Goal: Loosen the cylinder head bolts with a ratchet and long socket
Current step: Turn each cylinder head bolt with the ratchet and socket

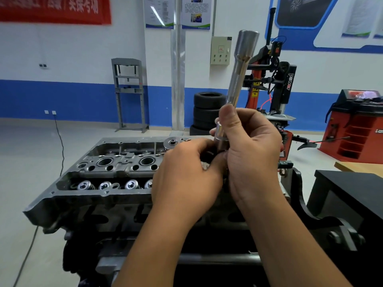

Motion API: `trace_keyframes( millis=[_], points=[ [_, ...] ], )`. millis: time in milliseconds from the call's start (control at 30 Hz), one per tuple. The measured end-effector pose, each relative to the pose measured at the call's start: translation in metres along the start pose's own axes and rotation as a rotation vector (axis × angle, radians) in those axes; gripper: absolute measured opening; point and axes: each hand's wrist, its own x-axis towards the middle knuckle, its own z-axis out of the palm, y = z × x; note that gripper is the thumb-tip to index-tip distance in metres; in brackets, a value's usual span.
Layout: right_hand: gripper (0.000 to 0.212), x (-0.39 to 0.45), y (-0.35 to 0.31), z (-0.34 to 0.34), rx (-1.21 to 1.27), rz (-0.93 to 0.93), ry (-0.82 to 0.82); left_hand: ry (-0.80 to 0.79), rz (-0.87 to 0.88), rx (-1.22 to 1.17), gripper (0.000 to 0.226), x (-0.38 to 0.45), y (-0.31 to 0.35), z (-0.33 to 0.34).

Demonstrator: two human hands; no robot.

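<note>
A long silver socket (240, 71) stands almost upright in front of me, its wide end at the top. My right hand (250, 154) grips its lower part, thumb laid along the shaft. My left hand (186, 172) curls round the ratchet head (208, 160) at the socket's base; most of the ratchet is hidden by both hands. Below the hands lies the grey cylinder head (107, 162), with round bores and valve springs (107, 185) showing on its left half. Its right half is covered by my hands.
The engine sits on a dark stand (323, 216). A black box (360, 195) stands at the right. Behind are stacked tyres (207, 108), a tyre changer (275, 83), a red balancer (360, 125) and a grey press frame (129, 94). A cable (60, 146) runs over the floor.
</note>
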Motion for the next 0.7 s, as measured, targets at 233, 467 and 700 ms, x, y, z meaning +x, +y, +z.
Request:
trace_keyframes(
  millis=[233,467,700],
  points=[
    [0.011,0.0003,-0.0007,0.0028,0.026,0.055,-0.052,0.050,-0.028,-0.020,0.019,0.0011,-0.0041,0.0008],
    [0.013,0.0010,0.0017,0.0000,0.020,0.069,-0.076,-0.007,-0.017,-0.084,0.034,0.0026,0.0003,-0.0023],
    [0.004,0.0007,0.0005,0.0021,0.013,0.057,-0.100,0.057,-0.045,-0.065,0.029,0.0034,-0.0036,-0.0011]
  ],
)
